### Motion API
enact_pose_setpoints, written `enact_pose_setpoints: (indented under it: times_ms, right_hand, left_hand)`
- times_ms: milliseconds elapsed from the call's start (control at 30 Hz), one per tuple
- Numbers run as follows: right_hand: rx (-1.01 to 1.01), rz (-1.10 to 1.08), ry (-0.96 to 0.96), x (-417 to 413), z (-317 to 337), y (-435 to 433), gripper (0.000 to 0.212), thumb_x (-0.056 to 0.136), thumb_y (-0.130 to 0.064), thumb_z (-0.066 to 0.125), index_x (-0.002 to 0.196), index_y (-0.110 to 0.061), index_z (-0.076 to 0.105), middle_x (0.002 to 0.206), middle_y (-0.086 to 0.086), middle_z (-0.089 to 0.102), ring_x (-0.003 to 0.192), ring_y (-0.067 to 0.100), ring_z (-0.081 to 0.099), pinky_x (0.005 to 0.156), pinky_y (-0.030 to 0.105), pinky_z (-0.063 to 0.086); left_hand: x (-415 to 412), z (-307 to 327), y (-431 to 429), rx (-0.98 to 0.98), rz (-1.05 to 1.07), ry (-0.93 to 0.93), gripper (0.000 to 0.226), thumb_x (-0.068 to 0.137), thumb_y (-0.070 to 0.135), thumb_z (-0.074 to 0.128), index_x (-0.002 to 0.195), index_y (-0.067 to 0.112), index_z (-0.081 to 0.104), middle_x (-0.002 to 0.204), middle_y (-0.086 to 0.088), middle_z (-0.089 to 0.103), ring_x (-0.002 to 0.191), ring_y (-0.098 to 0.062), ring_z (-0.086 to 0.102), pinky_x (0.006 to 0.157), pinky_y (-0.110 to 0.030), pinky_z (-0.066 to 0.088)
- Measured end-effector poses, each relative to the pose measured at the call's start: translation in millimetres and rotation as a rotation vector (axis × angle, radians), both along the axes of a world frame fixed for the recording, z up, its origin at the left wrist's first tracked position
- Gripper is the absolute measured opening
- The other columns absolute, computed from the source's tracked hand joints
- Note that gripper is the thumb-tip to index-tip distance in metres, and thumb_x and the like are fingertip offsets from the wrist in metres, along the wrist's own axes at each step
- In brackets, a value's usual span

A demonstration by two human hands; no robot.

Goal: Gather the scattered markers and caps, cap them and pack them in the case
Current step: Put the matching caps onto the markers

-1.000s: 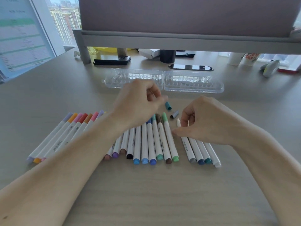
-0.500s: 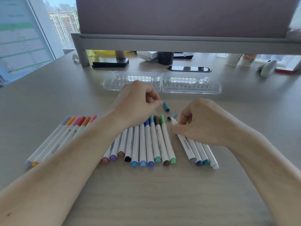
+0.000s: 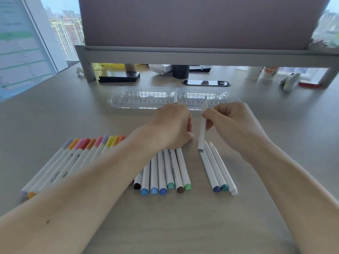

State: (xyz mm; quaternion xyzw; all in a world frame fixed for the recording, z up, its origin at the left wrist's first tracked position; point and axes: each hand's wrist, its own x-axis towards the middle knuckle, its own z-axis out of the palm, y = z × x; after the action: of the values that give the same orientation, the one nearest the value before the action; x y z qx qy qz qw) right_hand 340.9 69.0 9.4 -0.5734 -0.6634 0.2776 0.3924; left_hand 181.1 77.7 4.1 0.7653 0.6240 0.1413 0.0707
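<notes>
Head: marker (image 3: 202, 129) above grey desk (image 3: 183, 226), window (image 3: 62, 30) beyond

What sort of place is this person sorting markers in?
Most likely an office desk high up in a city: a grey partition panel stands at its back, apartment towers show outside, and a printed chart leans at left.

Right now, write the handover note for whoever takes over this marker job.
Left hand: curled over the far ends of the middle row; what it holds is hidden.
Right hand: pinches an uncapped marker, tip pointing away.
Clear case: open beyond the hands, no markers in it.
Done: warm-coloured row capped; middle row lined up.
Left: cap the held marker and the three markers at right (two tips bare), then pack all.
</notes>
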Motion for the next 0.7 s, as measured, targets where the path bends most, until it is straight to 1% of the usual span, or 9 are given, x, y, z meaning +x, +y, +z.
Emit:
enact_pose_setpoints:
  times_ms: [67, 133, 200, 267, 300, 367, 433, 567, 700]
  right_hand:
    - [-0.001, -0.004, 0.025, 0, 1, 0, 0.032, 0.090, -0.031, 0.064, 0.067, -0.013, 0.077, 0.041, -0.009, 0.044, 0.032, 0.007, 0.031, 0.037, 0.016, 0.025]
    - [-0.013, 0.006, 0.044, 0, 1, 0, 0.033, 0.092, -0.030, 0.062, 0.067, -0.014, 0.077, 0.037, -0.011, 0.041, 0.032, 0.007, 0.029, 0.036, 0.015, 0.024]
    - [-0.032, 0.046, 0.058, -1, 0, -2, 0.032, 0.094, -0.029, 0.062, 0.069, -0.015, 0.077, 0.044, -0.013, 0.055, 0.034, 0.005, 0.031, 0.038, 0.014, 0.027]
    - [-0.067, 0.136, 0.063, -5, -1, -5, 0.026, 0.094, -0.027, 0.062, 0.075, -0.016, 0.075, 0.066, -0.005, 0.074, 0.039, 0.003, 0.038, 0.046, 0.018, 0.035]
    - [-0.087, 0.186, 0.062, -8, -2, -7, 0.021, 0.093, -0.025, 0.064, 0.078, -0.016, 0.075, 0.071, -0.001, 0.076, 0.042, 0.004, 0.042, 0.050, 0.021, 0.039]
    - [-0.120, 0.269, 0.045, -12, -3, -10, 0.013, 0.093, -0.023, 0.066, 0.085, -0.017, 0.074, 0.067, 0.001, 0.074, 0.045, 0.006, 0.050, 0.051, 0.023, 0.043]
    - [-0.122, 0.322, 0.018, -15, -6, -11, 0.008, 0.092, -0.022, 0.068, 0.090, -0.017, 0.074, 0.062, 0.001, 0.071, 0.047, 0.008, 0.056, 0.050, 0.025, 0.047]
    - [-0.114, 0.365, 0.003, -18, -10, -14, 0.006, 0.092, -0.021, 0.069, 0.088, -0.017, 0.071, 0.061, 0.005, 0.070, 0.048, 0.011, 0.058, 0.049, 0.025, 0.048]
    - [-0.118, 0.392, 0.000, -19, -10, -14, 0.008, 0.094, -0.022, 0.069, 0.087, -0.017, 0.071, 0.058, 0.000, 0.067, 0.046, 0.009, 0.056, 0.048, 0.024, 0.047]
  left_hand:
    - [-2, 0, -4, 0.012, -0.019, -0.025, 0.007, 0.092, 0.033, 0.072, 0.089, 0.027, 0.070, 0.108, 0.005, 0.059, 0.101, -0.015, 0.057, 0.082, -0.028, 0.045]
    - [-14, 2, -10, 0.012, -0.025, -0.175, 0.009, 0.095, 0.036, 0.069, 0.094, 0.028, 0.067, 0.107, 0.010, 0.059, 0.095, -0.008, 0.056, 0.073, -0.021, 0.041]
    - [-30, 4, -17, 0.061, 0.006, -0.409, 0.009, 0.096, 0.036, 0.068, 0.098, 0.028, 0.068, 0.096, 0.013, 0.067, 0.086, -0.002, 0.062, 0.069, -0.018, 0.047]
    - [-45, 4, -23, 0.103, 0.060, -0.690, 0.010, 0.096, 0.031, 0.069, 0.101, 0.024, 0.070, 0.091, 0.007, 0.075, 0.084, -0.006, 0.070, 0.074, -0.018, 0.056]
    - [-50, 3, -26, 0.098, 0.089, -0.819, 0.011, 0.096, 0.029, 0.068, 0.103, 0.021, 0.071, 0.092, 0.005, 0.077, 0.085, -0.010, 0.072, 0.078, -0.021, 0.059]
    - [-54, -1, -28, 0.083, 0.144, -1.045, 0.013, 0.097, 0.024, 0.068, 0.107, 0.017, 0.071, 0.094, 0.000, 0.078, 0.089, -0.018, 0.074, 0.083, -0.030, 0.062]
    - [-54, -5, -27, 0.086, 0.175, -1.206, 0.014, 0.096, 0.020, 0.068, 0.107, 0.013, 0.073, 0.095, -0.004, 0.079, 0.089, -0.018, 0.074, 0.083, -0.032, 0.062]
    - [-52, -7, -24, 0.051, 0.185, -1.375, 0.015, 0.094, 0.017, 0.071, 0.105, 0.009, 0.075, 0.095, -0.010, 0.079, 0.083, -0.015, 0.073, 0.075, -0.026, 0.059]
    - [-52, -7, -23, 0.058, 0.181, -1.388, 0.015, 0.093, 0.018, 0.072, 0.106, 0.010, 0.075, 0.096, -0.010, 0.079, 0.083, -0.016, 0.073, 0.077, -0.028, 0.060]
